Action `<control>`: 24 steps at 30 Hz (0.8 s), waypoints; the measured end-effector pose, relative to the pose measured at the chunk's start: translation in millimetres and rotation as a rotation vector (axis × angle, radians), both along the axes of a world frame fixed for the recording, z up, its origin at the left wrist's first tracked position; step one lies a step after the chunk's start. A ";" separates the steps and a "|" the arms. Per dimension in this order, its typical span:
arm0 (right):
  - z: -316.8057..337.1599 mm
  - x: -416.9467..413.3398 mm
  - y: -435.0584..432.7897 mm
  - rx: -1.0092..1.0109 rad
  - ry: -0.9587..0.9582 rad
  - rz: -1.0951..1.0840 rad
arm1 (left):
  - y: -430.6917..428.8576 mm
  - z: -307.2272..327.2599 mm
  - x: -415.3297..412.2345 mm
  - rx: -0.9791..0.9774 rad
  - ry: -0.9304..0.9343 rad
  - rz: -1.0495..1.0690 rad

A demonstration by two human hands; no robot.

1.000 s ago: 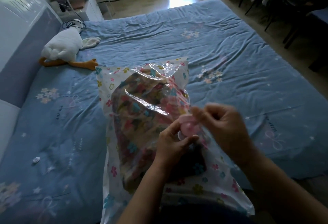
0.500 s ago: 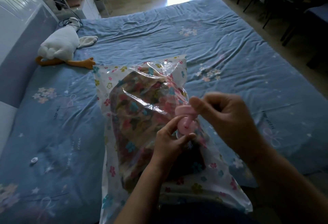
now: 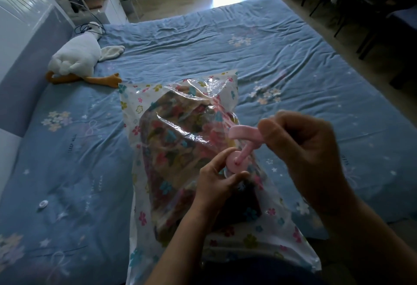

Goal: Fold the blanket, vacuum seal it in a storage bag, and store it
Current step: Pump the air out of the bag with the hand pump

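The bed point(image 3: 293, 63), under a creased blue sheet, carries everything. The storage bag point(image 3: 144, 214) lies at the middle of its near edge, its near end seeming to hang over that edge toward the person. The folded blanket point(image 3: 176, 149) is inside it and fills most of the clear panel. The film over the blanket is loose and wrinkled, so I judge little air has been drawn out.

A plush goose point(image 3: 76, 59) lies at the far left corner by the headboard, well apart from the bag.

Both hands work above the bag's right half. The right hand point(image 3: 304, 149) is curled round the handle point(image 3: 244, 134) of a pink hand pump point(image 3: 234, 164), with the rod drawn out at a slant. The left hand point(image 3: 216, 178) pinches the pump's round body between thumb and fingers, holding it down on the bag. The valve beneath is hidden.

A small white round piece point(image 3: 42, 204), perhaps the valve cap, rests near the left edge.

2 risks stand out. The slanted pull could rock the pump body off the valve, so air leaks back in. The pull also drags the film upward, and if the left pinch slips, the seat breaks. Whether the bag's zip is closed cannot be seen, and an open gap there would defeat every stroke.
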State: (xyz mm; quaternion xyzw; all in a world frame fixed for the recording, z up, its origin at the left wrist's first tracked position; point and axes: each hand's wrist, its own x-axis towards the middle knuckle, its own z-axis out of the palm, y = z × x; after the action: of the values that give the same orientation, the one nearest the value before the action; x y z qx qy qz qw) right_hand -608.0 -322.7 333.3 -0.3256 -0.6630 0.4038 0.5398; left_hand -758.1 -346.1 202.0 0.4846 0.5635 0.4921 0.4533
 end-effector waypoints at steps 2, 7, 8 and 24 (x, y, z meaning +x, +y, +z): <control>-10.9 -2.6 1.9 0.011 -0.062 -0.038 | 0.5 -1.6 0.8 0.000 0.000 0.008; -83.6 -6.1 18.3 -0.231 -0.476 -0.063 | -1.6 0.6 2.3 -0.003 -0.029 0.024; -78.8 -5.9 19.1 -0.217 -0.482 -0.064 | -1.5 1.2 1.6 0.001 -0.030 0.022; -31.5 -6.1 8.8 -0.109 -0.240 -0.042 | -0.2 5.3 -0.3 0.025 -0.014 -0.010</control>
State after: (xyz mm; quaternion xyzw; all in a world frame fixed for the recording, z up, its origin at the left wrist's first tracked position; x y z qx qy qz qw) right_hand -614.1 -313.9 301.8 -0.4142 -0.6930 0.3860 0.4463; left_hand -758.4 -346.2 207.3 0.4895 0.5515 0.5004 0.4537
